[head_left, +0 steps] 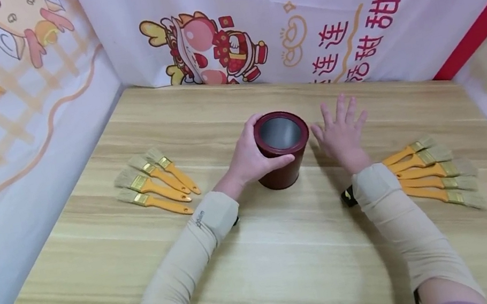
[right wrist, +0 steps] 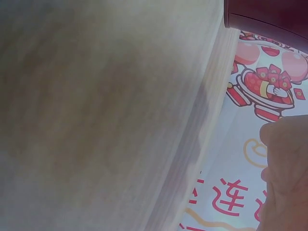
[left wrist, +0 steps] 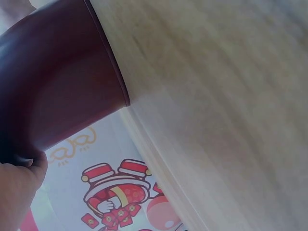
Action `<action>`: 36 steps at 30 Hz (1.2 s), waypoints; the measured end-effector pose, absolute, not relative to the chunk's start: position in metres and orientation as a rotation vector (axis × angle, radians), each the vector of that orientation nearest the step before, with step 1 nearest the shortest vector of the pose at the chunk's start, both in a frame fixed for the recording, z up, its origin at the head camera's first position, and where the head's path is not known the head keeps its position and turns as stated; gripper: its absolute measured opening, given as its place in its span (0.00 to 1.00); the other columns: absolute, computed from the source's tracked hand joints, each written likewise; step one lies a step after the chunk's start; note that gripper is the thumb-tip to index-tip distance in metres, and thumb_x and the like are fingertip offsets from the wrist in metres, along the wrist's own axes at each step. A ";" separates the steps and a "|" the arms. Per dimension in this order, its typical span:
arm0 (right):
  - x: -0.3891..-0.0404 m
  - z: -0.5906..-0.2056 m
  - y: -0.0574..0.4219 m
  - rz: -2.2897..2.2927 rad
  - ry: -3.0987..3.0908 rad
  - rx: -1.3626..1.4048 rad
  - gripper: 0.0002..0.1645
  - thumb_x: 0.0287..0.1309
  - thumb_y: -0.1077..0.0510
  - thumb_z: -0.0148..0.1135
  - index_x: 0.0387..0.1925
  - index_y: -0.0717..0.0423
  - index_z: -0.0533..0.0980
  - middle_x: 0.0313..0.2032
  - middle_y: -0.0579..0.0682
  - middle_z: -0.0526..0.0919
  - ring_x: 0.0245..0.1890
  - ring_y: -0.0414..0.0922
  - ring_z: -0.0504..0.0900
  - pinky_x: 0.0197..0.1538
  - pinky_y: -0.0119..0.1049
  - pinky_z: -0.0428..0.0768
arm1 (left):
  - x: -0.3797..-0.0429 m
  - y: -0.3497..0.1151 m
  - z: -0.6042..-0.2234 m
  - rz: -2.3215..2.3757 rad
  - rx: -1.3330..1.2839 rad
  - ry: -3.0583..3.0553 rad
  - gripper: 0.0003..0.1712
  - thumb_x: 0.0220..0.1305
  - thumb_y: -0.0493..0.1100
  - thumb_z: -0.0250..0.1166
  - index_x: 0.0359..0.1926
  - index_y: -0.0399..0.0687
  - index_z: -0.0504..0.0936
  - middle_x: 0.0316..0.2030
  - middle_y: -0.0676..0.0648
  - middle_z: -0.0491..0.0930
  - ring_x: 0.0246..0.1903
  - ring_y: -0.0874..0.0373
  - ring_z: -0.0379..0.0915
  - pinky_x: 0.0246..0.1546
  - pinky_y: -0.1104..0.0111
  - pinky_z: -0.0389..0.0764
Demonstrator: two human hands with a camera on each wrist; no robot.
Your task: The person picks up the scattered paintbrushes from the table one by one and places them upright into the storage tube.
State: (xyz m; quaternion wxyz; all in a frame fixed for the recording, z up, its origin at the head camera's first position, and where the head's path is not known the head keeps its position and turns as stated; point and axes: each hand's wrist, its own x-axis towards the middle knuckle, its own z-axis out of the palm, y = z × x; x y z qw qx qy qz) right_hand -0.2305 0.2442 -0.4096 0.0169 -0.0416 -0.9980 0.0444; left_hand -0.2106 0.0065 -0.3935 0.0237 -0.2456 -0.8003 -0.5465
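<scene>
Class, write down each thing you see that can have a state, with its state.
Cup: upright, held; contents unclear
Left brushes: lying fanned, unheld
Right brushes: lying fanned, unheld
Left grip: curled round the cup
Right grip: spread, holding nothing
Cloth: hanging

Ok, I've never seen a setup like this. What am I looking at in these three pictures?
There's no machine, just a person's two bare hands. The head picture comes from a camera worn on the head; the other two come from a camera on each wrist, so things look tilted. The left hand grips a dark red cup. The right hand is beside it, fingers spread, holding nothing. On the table, four brushes lie to the left, five brushes to the right.
</scene>
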 end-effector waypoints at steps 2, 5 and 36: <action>-0.227 -0.411 0.247 0.153 -3.102 -0.129 0.40 0.72 0.37 0.32 0.76 0.51 0.42 0.74 0.66 0.24 0.73 0.67 0.22 0.67 0.74 0.33 | -0.208 0.008 -0.396 -1.699 -0.756 -2.482 0.59 0.39 0.49 0.81 0.69 0.47 0.55 0.62 0.45 0.69 0.58 0.52 0.70 0.58 0.56 0.76; -0.216 -0.417 0.253 0.159 -3.111 -0.164 0.40 0.72 0.38 0.33 0.76 0.52 0.42 0.73 0.65 0.20 0.72 0.69 0.22 0.66 0.75 0.31 | -0.202 0.013 -0.401 -1.706 -0.776 -2.513 0.59 0.40 0.50 0.81 0.69 0.47 0.55 0.62 0.45 0.69 0.58 0.52 0.70 0.58 0.56 0.77; -0.200 -0.400 0.254 0.331 -3.182 -0.215 0.40 0.72 0.36 0.33 0.76 0.48 0.41 0.73 0.66 0.22 0.72 0.69 0.23 0.67 0.74 0.32 | -0.211 0.007 -0.390 -1.672 -0.763 -2.525 0.61 0.40 0.50 0.80 0.70 0.45 0.53 0.64 0.44 0.68 0.60 0.50 0.68 0.59 0.54 0.75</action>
